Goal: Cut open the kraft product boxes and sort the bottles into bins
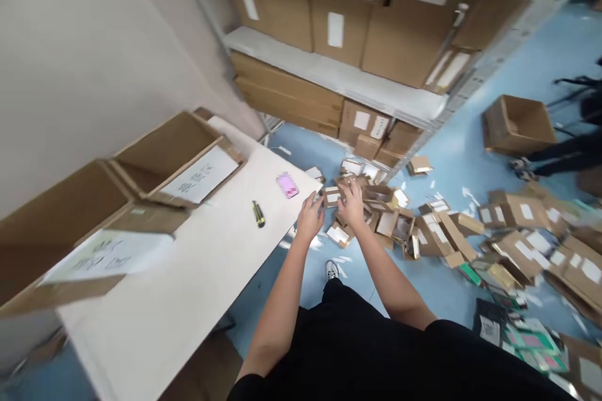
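My left hand is just off the right end of the white table, its fingers slightly bent and pointing forward. To its right, my right hand hangs over the floor with its fingers apart. A small cardboard box with a white label shows in the gap between the hands. It looks like part of the pile below, and I see no clear grip on it. On the table near my left hand are a pink, blurred-out phone-like item and a yellow-and-black utility knife.
Two open cartons with handwritten sheets stand along the table's wall side. Ahead, a metal shelf rack holds large cartons. Opened boxes and paper scraps litter the blue floor. At right are an open carton and another person's legs.
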Demonstrator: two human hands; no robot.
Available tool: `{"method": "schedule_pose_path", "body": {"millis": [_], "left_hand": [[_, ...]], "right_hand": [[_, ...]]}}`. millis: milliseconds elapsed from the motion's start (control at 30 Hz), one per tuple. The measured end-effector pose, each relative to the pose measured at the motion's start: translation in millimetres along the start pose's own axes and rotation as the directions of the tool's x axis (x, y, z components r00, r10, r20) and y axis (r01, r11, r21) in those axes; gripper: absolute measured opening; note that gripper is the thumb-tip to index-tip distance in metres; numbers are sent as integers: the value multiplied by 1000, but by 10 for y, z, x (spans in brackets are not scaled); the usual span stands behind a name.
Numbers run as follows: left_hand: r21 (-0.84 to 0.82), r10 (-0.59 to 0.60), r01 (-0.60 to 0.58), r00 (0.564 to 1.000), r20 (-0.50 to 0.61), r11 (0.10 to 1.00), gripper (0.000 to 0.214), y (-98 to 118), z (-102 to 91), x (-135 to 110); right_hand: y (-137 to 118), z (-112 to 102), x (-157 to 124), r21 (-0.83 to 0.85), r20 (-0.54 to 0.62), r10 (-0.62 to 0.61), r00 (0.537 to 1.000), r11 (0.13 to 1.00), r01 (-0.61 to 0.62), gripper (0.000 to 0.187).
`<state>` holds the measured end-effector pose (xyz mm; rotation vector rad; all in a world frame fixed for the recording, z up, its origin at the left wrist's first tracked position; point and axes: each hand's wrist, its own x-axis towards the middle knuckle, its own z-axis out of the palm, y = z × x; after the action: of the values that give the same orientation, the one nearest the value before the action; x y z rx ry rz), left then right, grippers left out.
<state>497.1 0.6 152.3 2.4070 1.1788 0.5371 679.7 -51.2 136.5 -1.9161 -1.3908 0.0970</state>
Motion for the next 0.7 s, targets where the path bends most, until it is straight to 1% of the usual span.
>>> {"method": "schedule_pose_path", "body": {"millis": [67, 133, 200, 300, 400, 500, 600, 700], "left_hand": [[23, -90, 91, 994, -65, 996, 49, -225, -240, -226], [37, -172, 179, 975, -140, 983, 48, -438, -506, -502], [43, -249, 265, 942, -223, 963, 48, -634, -786, -836], [39, -355, 391, 870, -343, 920, 48, -886, -1195, -1453], [22, -438, 495, 786, -436, 868, 49, -1091, -1564, -2180], [-2, -499, 577, 704, -505, 817, 50, -1267, -1886, -2967], [-39, -567, 667, 600, -564, 744, 50, -1403, -2154, -3784], [-92, -634, 746, 487, -601, 659, 50, -1470, -2387, -4613]], "right_hand": [[-301, 232, 44, 39, 62, -101, 993, 994, 99, 46], [-642, 466, 41, 97, 110, -208, 972, 975, 198, 46], [-1026, 695, -21, 168, 149, -311, 939, 943, 286, 45], [-1665, 998, -262, 269, 208, -445, 871, 882, 387, 45], [-2325, 1235, -684, 350, 248, -556, 793, 815, 462, 44], [-2948, 1429, -1216, 416, 271, -656, 704, 739, 529, 45], [-3522, 1606, -1780, 480, 305, -746, 592, 657, 581, 47], [-4079, 1767, -2354, 540, 339, -812, 475, 581, 608, 50]]}}
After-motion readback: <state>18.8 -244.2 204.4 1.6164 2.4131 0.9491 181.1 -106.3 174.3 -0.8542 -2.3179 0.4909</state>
